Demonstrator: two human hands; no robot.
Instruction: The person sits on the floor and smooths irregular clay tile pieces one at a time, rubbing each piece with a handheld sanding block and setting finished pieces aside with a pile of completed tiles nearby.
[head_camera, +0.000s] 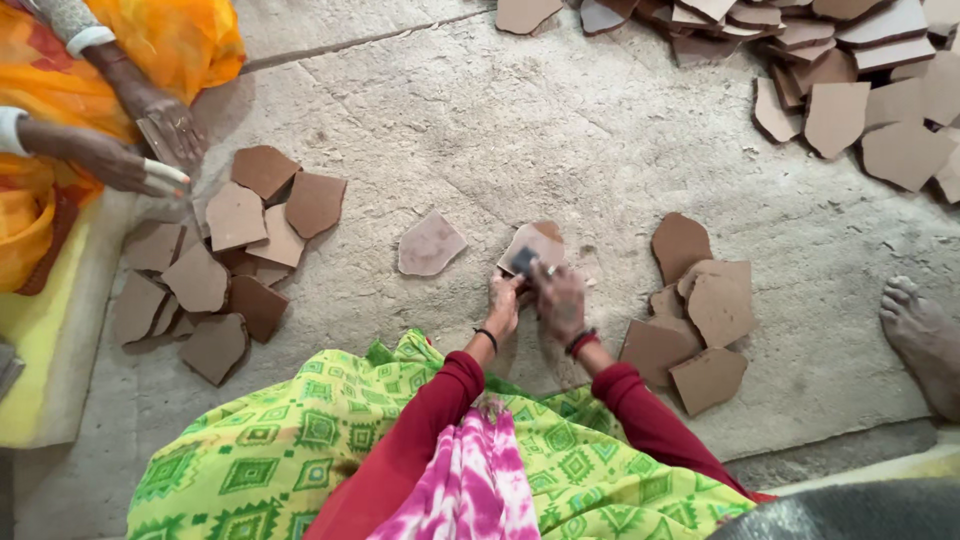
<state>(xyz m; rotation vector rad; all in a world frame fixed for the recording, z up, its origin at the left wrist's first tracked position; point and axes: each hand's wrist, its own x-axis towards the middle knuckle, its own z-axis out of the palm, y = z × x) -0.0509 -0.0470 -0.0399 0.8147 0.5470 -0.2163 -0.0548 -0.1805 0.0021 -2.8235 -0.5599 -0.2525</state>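
No packages, labels, signs or screens appear anywhere on this workshop floor.

Landmark: the flat piece (535, 245) lying on the floor (520, 130) at centre, both hands on its near edge, left hand (503, 303) at the near-left, right hand (560, 298) at the near-right, a small tool (524, 260) between them on the piece. Just left of the piece lies a single loose piece (429, 244). Right of it, near, an overlapping pile (693, 312). Well left, a bigger scattered pile (220, 260), and behind that pile another person's hands (150, 140). Far behind and right of the piece, a large heap (850, 80). Far right, near side, a bare foot (925, 340).
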